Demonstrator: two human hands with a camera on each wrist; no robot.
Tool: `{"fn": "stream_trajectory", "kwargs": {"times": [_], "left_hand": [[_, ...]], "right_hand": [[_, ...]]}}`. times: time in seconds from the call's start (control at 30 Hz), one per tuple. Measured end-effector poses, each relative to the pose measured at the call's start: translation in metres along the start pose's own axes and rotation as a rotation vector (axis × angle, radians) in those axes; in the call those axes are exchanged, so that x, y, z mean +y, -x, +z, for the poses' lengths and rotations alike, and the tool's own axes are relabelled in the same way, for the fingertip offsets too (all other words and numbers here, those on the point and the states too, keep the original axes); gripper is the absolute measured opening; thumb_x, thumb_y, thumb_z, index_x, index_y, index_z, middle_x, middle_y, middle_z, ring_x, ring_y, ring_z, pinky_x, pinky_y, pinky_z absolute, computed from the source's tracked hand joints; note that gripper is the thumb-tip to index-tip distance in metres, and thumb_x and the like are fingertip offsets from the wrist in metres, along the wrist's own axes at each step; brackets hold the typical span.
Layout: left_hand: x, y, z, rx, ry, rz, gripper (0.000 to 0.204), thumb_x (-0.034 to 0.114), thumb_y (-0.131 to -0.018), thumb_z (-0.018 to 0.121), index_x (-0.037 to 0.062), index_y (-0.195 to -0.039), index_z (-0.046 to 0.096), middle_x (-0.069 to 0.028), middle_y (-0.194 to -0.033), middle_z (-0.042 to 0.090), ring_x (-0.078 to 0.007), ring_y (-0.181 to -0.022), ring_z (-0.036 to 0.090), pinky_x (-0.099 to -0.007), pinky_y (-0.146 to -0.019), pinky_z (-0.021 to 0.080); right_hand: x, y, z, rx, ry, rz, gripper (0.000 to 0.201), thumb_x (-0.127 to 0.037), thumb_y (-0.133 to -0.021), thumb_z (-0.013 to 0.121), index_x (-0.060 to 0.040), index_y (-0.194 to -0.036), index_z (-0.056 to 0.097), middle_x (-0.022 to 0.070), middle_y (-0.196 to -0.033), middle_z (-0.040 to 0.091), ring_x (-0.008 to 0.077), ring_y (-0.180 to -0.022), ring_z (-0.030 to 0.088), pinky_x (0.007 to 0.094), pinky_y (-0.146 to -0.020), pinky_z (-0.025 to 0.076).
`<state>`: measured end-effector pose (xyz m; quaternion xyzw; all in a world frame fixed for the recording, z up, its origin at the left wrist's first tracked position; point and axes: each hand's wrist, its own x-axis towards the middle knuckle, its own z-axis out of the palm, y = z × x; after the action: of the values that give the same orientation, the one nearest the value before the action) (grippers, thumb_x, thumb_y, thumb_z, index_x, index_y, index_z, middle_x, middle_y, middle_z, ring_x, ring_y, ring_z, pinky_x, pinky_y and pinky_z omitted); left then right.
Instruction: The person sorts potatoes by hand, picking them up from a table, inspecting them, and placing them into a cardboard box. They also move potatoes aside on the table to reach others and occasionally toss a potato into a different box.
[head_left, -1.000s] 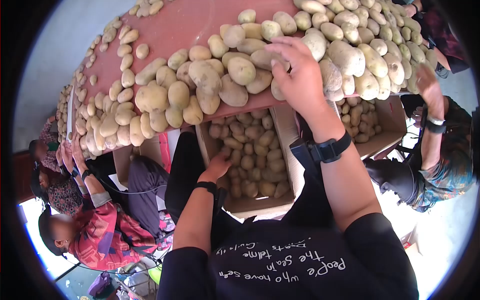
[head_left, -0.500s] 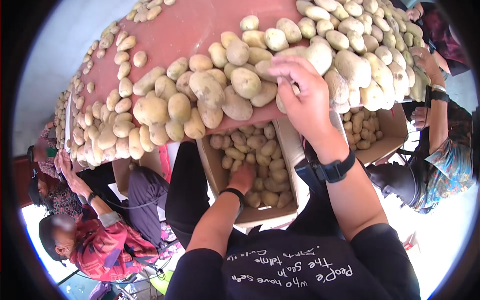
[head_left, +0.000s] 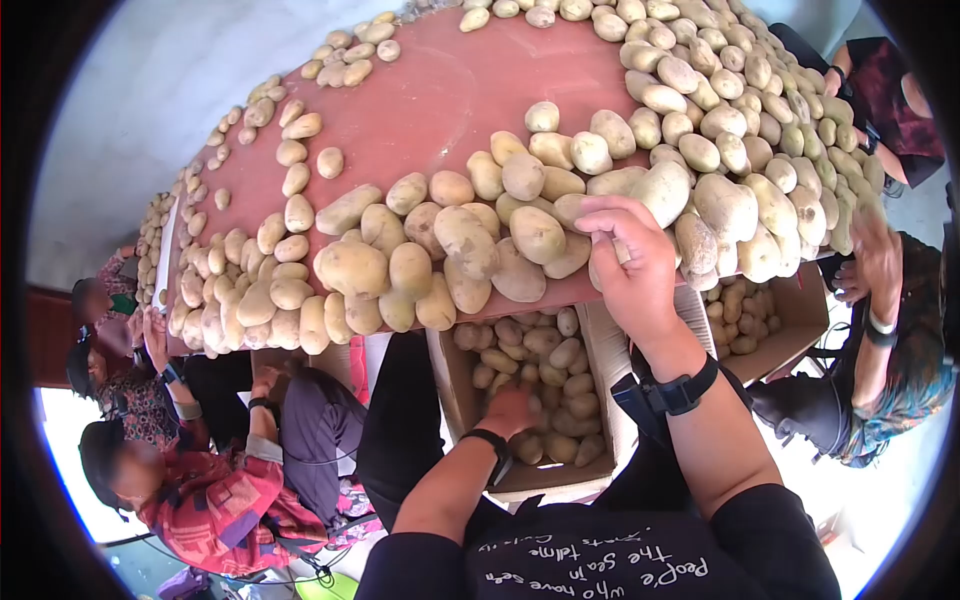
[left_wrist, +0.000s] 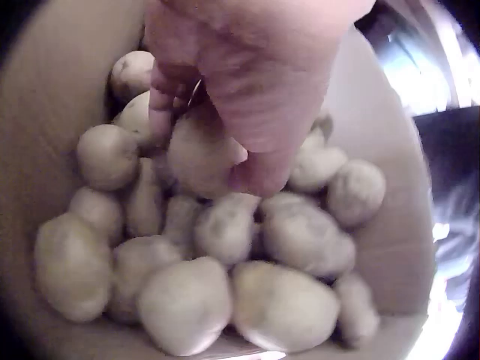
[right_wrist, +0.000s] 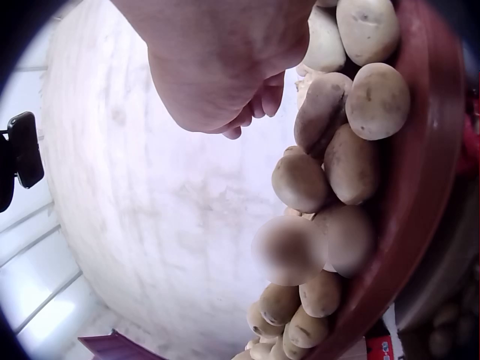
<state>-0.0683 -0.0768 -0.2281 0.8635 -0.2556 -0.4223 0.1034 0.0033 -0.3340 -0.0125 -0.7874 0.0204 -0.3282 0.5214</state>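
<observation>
My left hand [head_left: 512, 408] is down inside a cardboard box [head_left: 550, 483] of potatoes below the table edge. In the left wrist view, the thumb and fingers of that hand [left_wrist: 262, 82] curl round a potato [left_wrist: 199, 154], over several others lying loose. My right hand [head_left: 640, 270] is at the table's near edge beside heaped potatoes [head_left: 520, 270]. Its fingers are loosely bent, and the right wrist view shows no potato in that hand [right_wrist: 225, 75]; part of its palm side is hidden.
The red tabletop [head_left: 430, 90] carries potatoes along its edges, piled thickest at the right. Another cardboard box [head_left: 800, 335] with potatoes stands under the right side. A person in a red patterned top [head_left: 225, 490] sits at left, another person [head_left: 885, 345] at right.
My left hand has gone from the box's left side into the potatoes nearer its middle. My right hand stays beside the same pile. The head view has shifted; the right-hand person's arm has moved.
</observation>
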Motion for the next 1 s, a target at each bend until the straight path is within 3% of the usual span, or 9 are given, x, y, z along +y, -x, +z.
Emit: {"fn": "stream_trajectory", "kwargs": {"times": [0.2,0.3,0.4,0.47,0.6,0.67,0.77,0.97,1.0], "left_hand": [[0.010,0.064,-0.108,-0.210,0.981,0.238,0.067,0.033,-0.075,0.075,0.0032,-0.130,0.050,-0.0110,-0.122,0.058,-0.0229,-0.113,0.056,-0.0342,-0.098,0.044],[0.036,0.108,-0.205,-0.096,1.021,0.504,0.070,0.042,-0.077,0.074,0.0025,-0.130,0.049,-0.0075,-0.123,0.055,-0.0178,-0.115,0.053,-0.0335,-0.099,0.042],[0.062,0.125,-0.285,0.148,1.063,0.548,0.077,0.044,-0.078,0.074,0.0000,-0.134,0.045,-0.0102,-0.125,0.055,-0.0205,-0.118,0.053,-0.0347,-0.100,0.043],[0.068,0.106,-0.327,0.322,1.006,0.563,0.068,0.032,-0.080,0.071,-0.0005,-0.134,0.046,-0.0113,-0.124,0.056,-0.0216,-0.114,0.056,-0.0327,-0.095,0.046],[0.074,0.059,-0.382,0.539,0.539,0.299,0.062,0.027,-0.079,0.071,-0.0020,-0.130,0.050,-0.0120,-0.118,0.061,-0.0218,-0.108,0.059,-0.0339,-0.089,0.049],[0.082,0.042,-0.388,0.616,0.349,0.212,0.059,0.024,-0.078,0.072,-0.0024,-0.127,0.053,-0.0125,-0.114,0.063,-0.0216,-0.104,0.060,-0.0341,-0.087,0.049],[0.082,0.015,-0.385,0.615,0.089,0.289,0.054,0.022,-0.075,0.073,-0.0014,-0.122,0.058,-0.0143,-0.109,0.066,-0.0229,-0.098,0.063,-0.0352,-0.085,0.050],[0.091,0.014,-0.371,0.591,0.003,0.257,0.041,0.019,-0.078,0.069,-0.0001,-0.114,0.064,-0.0149,-0.103,0.068,-0.0255,-0.095,0.065,-0.0370,-0.085,0.051],[0.090,0.019,-0.370,0.664,-0.054,0.300,0.040,0.018,-0.079,0.068,0.0003,-0.114,0.064,-0.0145,-0.104,0.068,-0.0249,-0.095,0.065,-0.0363,-0.084,0.051]], "right_hand": [[0.000,0.000,-0.006,0.094,-0.030,-0.016,0.020,0.010,-0.080,0.054,-0.0023,-0.091,0.065,0.0123,-0.103,0.065,0.0251,-0.090,0.064,0.0318,-0.078,0.052],[-0.002,-0.001,-0.012,0.131,-0.041,-0.025,0.021,0.010,-0.079,0.053,-0.0023,-0.091,0.065,0.0129,-0.102,0.065,0.0251,-0.089,0.064,0.0313,-0.076,0.051],[0.001,-0.003,-0.017,0.162,-0.047,-0.042,0.021,0.010,-0.078,0.053,-0.0022,-0.090,0.065,0.0133,-0.102,0.065,0.0247,-0.086,0.064,0.0306,-0.073,0.050],[0.006,-0.003,-0.017,0.184,-0.054,-0.040,0.021,0.010,-0.077,0.053,-0.0022,-0.089,0.065,0.0133,-0.102,0.065,0.0239,-0.084,0.063,0.0301,-0.071,0.050],[0.005,-0.004,-0.021,0.185,-0.074,-0.008,0.021,0.010,-0.077,0.053,-0.0026,-0.089,0.065,0.0126,-0.100,0.065,0.0226,-0.081,0.063,0.0294,-0.069,0.050],[0.002,-0.004,-0.025,0.174,-0.090,0.042,0.021,0.010,-0.077,0.053,-0.0026,-0.089,0.064,0.0124,-0.100,0.065,0.0226,-0.082,0.063,0.0294,-0.069,0.050],[0.005,-0.006,-0.028,0.194,-0.099,0.023,0.020,0.010,-0.077,0.054,-0.0024,-0.088,0.064,0.0123,-0.099,0.065,0.0234,-0.083,0.063,0.0303,-0.070,0.050],[0.009,-0.008,-0.032,0.219,-0.014,-0.065,0.021,0.011,-0.075,0.054,-0.0023,-0.088,0.064,0.0131,-0.096,0.065,0.0287,-0.087,0.064,0.0335,-0.073,0.052],[0.009,-0.006,-0.034,0.215,0.014,-0.066,0.021,0.011,-0.075,0.054,-0.0023,-0.088,0.064,0.0133,-0.096,0.065,0.0295,-0.088,0.064,0.0340,-0.074,0.052]]}}
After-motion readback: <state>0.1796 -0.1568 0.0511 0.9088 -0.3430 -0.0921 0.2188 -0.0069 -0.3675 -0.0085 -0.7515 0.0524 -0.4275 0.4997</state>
